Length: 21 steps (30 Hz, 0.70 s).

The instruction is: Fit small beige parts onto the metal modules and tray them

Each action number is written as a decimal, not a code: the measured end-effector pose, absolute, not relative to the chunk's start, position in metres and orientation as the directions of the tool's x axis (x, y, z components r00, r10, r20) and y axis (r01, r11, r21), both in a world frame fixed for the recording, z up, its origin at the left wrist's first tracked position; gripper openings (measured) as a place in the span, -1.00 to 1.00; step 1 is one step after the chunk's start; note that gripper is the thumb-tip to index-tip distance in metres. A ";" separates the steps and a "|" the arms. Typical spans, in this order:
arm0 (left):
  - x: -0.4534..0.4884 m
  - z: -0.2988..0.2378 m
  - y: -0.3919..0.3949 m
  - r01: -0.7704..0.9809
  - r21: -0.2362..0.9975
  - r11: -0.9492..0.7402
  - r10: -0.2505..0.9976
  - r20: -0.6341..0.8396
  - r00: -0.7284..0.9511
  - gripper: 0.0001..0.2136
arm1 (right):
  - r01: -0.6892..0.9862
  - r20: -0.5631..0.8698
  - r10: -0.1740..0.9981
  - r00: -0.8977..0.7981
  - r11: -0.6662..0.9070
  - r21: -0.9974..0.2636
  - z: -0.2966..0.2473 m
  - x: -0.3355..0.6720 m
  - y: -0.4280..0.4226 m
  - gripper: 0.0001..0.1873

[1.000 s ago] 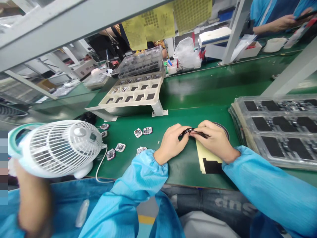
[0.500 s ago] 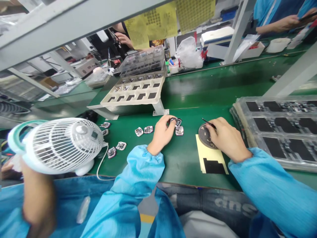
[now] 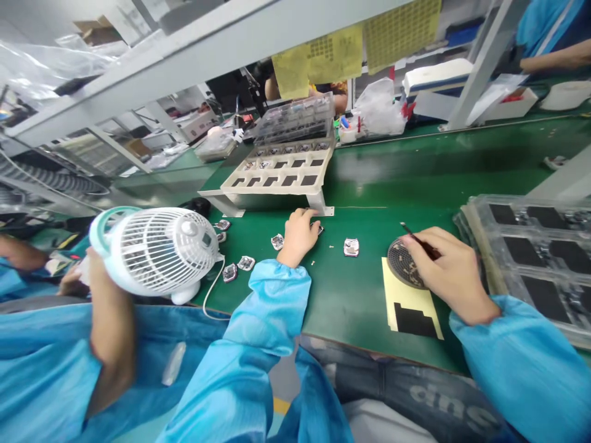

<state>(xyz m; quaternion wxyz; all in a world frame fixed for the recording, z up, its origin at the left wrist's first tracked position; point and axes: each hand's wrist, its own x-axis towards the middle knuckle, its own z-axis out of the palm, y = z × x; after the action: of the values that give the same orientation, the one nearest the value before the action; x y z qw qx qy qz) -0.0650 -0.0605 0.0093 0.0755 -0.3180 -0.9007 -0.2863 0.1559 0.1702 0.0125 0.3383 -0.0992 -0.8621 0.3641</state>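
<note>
Green bench (image 3: 351, 301) has a white fan (image 3: 157, 252) at 9 o'clock, a beige tray rack (image 3: 281, 175) at 12 and stacked clear trays (image 3: 530, 246) at 3. Right hand (image 3: 446, 271), around 4 o'clock, is pinched tight on black tweezers (image 3: 415, 237), tips over the round mesh disc (image 3: 399, 264) lying on a yellow sheet (image 3: 392, 301). Left hand (image 3: 300, 237) sits near centre, fingers curled onto a small metal part (image 3: 320, 229) by the rack's foot, can't tell if it's pinched or just touched; another loose part (image 3: 351, 247) lies between the hands.

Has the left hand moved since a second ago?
Yes: the left hand went leftward, away from the yellow sheet, and now rests by the white tray stand's foot.
</note>
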 end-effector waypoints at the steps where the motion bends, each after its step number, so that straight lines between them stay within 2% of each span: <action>1: -0.061 0.010 -0.059 0.649 0.461 0.605 0.564 0.327 -0.758 -0.78 | -0.091 0.514 0.437 -0.738 0.691 -0.718 0.016 0.157 0.169 -0.69; 2: -0.058 0.011 -0.058 0.697 0.466 0.545 0.637 0.311 -0.706 -0.76 | -0.096 0.510 0.461 -0.726 0.667 -0.739 0.018 0.159 0.168 -0.63; 4: -0.050 0.011 -0.054 0.777 0.503 0.379 0.810 0.227 -0.541 -0.56 | -0.067 0.459 0.535 -0.709 0.597 -0.799 0.020 0.162 0.167 -0.54; 6: -0.043 0.009 -0.050 0.813 0.518 0.264 0.909 0.148 -0.390 -0.31 | -0.006 0.326 0.618 -0.715 0.461 -0.887 0.019 0.162 0.168 -0.49; 7: -0.041 0.007 -0.048 0.830 0.504 0.239 0.929 0.132 -0.347 -0.27 | 0.019 0.241 0.635 -0.734 0.374 -0.927 0.018 0.161 0.168 -0.47; 10: -0.035 0.002 -0.042 0.869 0.455 0.195 0.947 0.144 -0.288 -0.48 | 0.029 0.054 0.533 -0.844 0.146 -0.989 0.017 0.156 0.166 -0.50; 12: -0.032 0.000 -0.038 0.876 0.446 0.181 0.946 0.164 -0.279 -0.58 | -0.003 0.037 0.419 -0.907 0.081 -0.997 0.017 0.156 0.164 -0.53; 15: -0.028 -0.001 -0.037 0.884 0.418 0.208 0.937 0.174 -0.302 -0.57 | -0.054 0.084 0.323 -0.943 0.103 -0.993 0.014 0.167 0.158 -0.60; 18: -0.022 0.002 -0.038 0.873 0.429 0.231 0.929 0.170 -0.330 -0.59 | -0.025 0.072 0.335 -0.940 0.142 -0.990 0.003 0.191 0.154 -0.70; 21: -0.011 0.007 -0.036 0.818 0.538 0.204 0.918 0.185 -0.351 -0.69 | 0.024 0.038 0.379 -0.925 0.157 -0.987 -0.011 0.215 0.153 -0.75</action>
<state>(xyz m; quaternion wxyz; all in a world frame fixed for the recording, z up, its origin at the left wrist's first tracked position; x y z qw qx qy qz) -0.0112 -0.0364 0.0073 -0.0878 -0.5629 -0.7710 -0.2845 0.2152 0.1528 -0.0110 0.1398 -0.1348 -0.7476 0.6351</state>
